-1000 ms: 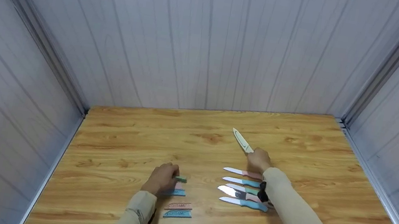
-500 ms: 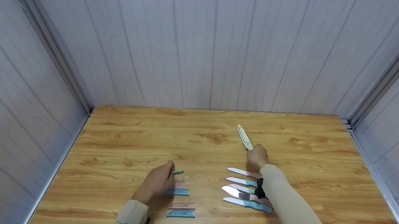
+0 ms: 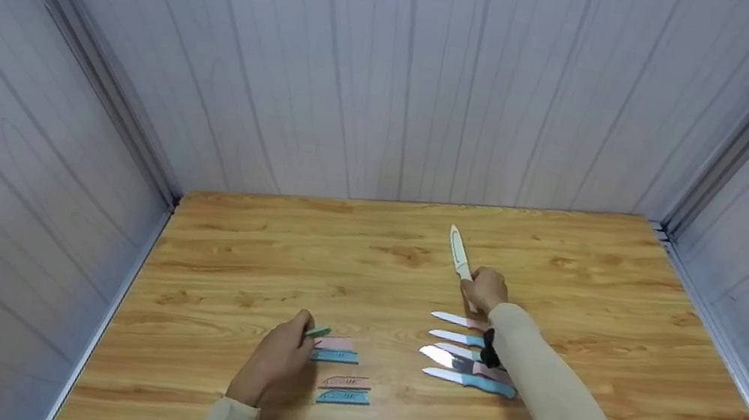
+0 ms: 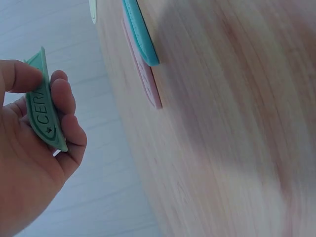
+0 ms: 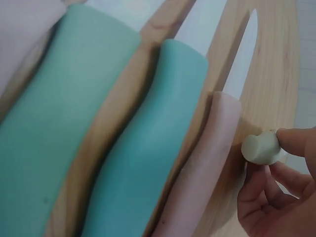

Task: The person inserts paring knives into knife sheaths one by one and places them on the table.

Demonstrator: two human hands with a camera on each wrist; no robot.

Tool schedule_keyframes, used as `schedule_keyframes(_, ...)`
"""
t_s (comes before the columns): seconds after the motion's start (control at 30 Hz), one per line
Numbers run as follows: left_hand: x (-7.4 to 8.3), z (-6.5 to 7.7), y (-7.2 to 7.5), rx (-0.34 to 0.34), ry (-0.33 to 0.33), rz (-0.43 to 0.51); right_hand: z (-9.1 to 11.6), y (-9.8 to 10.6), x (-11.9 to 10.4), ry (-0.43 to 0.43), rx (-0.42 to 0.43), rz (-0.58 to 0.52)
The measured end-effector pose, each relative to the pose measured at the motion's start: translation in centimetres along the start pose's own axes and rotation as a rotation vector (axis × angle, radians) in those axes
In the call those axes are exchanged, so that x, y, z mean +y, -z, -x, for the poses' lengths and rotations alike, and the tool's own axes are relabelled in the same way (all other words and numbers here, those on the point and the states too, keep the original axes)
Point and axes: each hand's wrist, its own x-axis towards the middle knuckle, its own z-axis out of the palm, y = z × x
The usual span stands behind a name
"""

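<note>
My left hand holds a green knife sheath between thumb and fingers, raised over the table. Raised letters on the sheath's face show in the left wrist view. Just right of this hand lie a pink sheath and a blue sheath. With its thumb and fingers, my right hand grips the pale handle of a knife whose blade, in a cream sheath, points toward the back wall. The pink-handled knife lies close beside that hand.
Nearer the front lie another pink sheath and blue sheath. Several bare knives form a column under the right forearm, including a blue-handled one and a broad-bladed one. Pale panel walls enclose the wooden table.
My left hand has lifted the green sheath from the row and drawn it left, tilting it. In my right hand the knife has turned so its tip points more straight back.
</note>
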Motion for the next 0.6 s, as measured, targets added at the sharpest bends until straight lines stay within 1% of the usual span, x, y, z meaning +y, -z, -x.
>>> schedule_keyframes(0.1, 0.3, 0.1, 0.0, -0.007, -0.007, 0.0, 0.0, -0.1, 0.0, 0.001, 0.013, 0.026)
schedule_keyframes(0.17, 0.4, 0.0, 0.0, -0.006, -0.014, 0.002, 0.0, -0.1, 0.1, -0.001, 0.007, 0.036)
schedule_keyframes(0.27, 0.7, 0.0, 0.1, -0.002, -0.021, -0.001, 0.1, 0.3, 0.1, 0.009, -0.024, 0.048)
schedule_keyframes(0.43, 1.0, 0.0, 0.3, -0.001, -0.015, -0.013, 0.9, 1.4, -0.1, 0.072, -0.095, 0.074)
schedule_keyframes(0.6, 1.3, -0.2, 0.4, -0.012, -0.034, -0.036, 1.9, 2.3, 0.5, 0.186, -0.146, 0.113)
